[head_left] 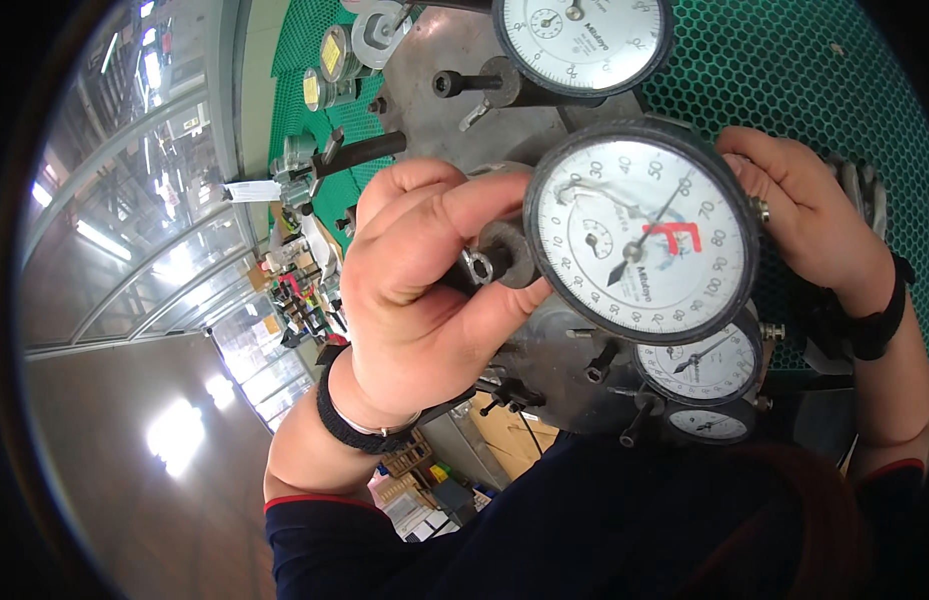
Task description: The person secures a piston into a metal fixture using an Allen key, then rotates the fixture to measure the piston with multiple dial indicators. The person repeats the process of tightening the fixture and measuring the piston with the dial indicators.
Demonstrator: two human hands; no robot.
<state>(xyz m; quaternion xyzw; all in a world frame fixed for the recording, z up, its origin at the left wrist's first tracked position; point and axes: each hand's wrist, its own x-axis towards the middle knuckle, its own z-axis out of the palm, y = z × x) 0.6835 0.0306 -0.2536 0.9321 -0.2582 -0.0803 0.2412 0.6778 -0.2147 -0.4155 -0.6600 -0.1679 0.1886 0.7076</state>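
A round dial gauge with a white face, black rim and a red mark fills the middle of the view. My left hand pinches a small dark knob with a wing screw at the gauge's left side, thumb and fingers closed on it. My right hand wraps the gauge's right rim from behind. The gauge sits on a grey metal fixture plate.
Another dial gauge is mounted above, and two smaller ones below. Black clamp levers and screws stick out of the plate. A green honeycomb mat lies behind. Metal cylinders stand at upper left.
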